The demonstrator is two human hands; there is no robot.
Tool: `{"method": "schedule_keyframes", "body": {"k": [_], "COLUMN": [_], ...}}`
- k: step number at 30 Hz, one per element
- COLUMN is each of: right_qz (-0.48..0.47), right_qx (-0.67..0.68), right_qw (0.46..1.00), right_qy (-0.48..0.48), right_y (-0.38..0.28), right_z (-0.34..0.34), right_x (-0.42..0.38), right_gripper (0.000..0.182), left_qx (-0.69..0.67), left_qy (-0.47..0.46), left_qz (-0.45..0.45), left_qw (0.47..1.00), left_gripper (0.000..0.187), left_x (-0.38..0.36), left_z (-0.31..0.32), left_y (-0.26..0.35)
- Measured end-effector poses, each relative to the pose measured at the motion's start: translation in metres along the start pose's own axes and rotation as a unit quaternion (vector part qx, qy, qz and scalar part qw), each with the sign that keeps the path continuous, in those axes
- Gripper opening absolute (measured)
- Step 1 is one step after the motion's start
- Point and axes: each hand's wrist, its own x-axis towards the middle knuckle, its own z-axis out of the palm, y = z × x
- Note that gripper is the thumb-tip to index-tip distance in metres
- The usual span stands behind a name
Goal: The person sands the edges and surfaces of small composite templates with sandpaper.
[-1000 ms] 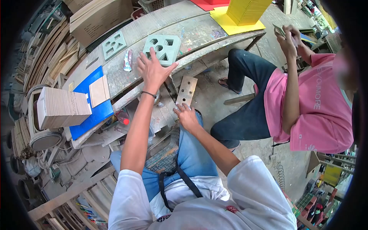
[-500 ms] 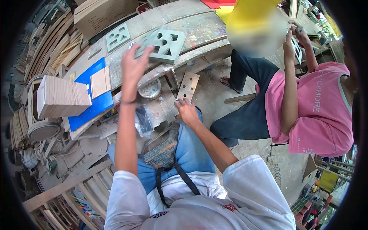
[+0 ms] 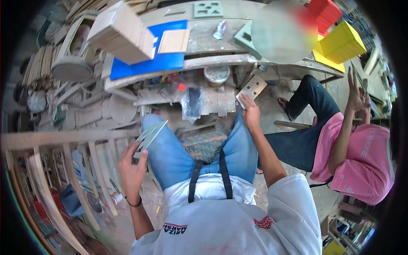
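Observation:
My left hand [image 3: 132, 168] is beside my left thigh. Its thumb and fingers grip a thin pale green board [image 3: 149, 137] with cut-out shapes, tilted nearly edge-on to me. By my other knee, my right hand [image 3: 250, 113] is closed on the near end of a wooden board [image 3: 255, 86] with several dark holes. Something whitish shows at that end by the fingertips, too small to name. On the workbench lie another pale green cut-out board [image 3: 208, 9] and the corner of a green stack [image 3: 246, 40], mostly hidden by a blurred disc.
The workbench [image 3: 221, 59] bears a blue sheet [image 3: 178, 61], a tall stack of wooden boards [image 3: 123, 32], and red [image 3: 325, 15] and yellow stacks [image 3: 343, 41]. Underneath stands a tub [image 3: 216, 75]. A slatted wooden frame [image 3: 68, 138] is at left; a co-worker in pink [image 3: 361, 157] sits at right.
My left hand has moved from the green stack on the workbench down beside my thigh, now with a green board. My view has turned left. My right hand stays at the holed board.

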Motion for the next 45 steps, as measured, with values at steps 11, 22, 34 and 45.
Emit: {"method": "schedule_keyframes", "body": {"k": [11,22,34,45], "right_qz": [0.213,0.207,0.020,-0.183], "right_qx": [0.539,0.570,0.464,0.324], "right_qw": [0.814,0.741,0.857,0.916], "right_qy": [-0.020,-0.289,-0.222,-0.152], "right_y": [-0.107,-0.198,-0.222,-0.267], "right_z": [-0.014,0.007,-0.032,-0.020], "right_x": [-0.025,-0.080,-0.056,-0.058], "right_gripper": [0.029,0.028,0.047,0.055], "left_qx": [0.175,0.016,-0.074,0.045], "left_qy": [-0.007,-0.175,-0.176,-0.166], "left_qz": [0.005,0.124,0.188,0.263], "left_qw": [0.985,0.977,0.963,0.950], "left_gripper": [0.033,0.025,0.037,0.042], "left_x": [0.009,0.005,0.001,0.003], "left_z": [0.021,0.008,0.020,0.023], "left_y": [-0.043,-0.031,-0.016,-0.048]}}
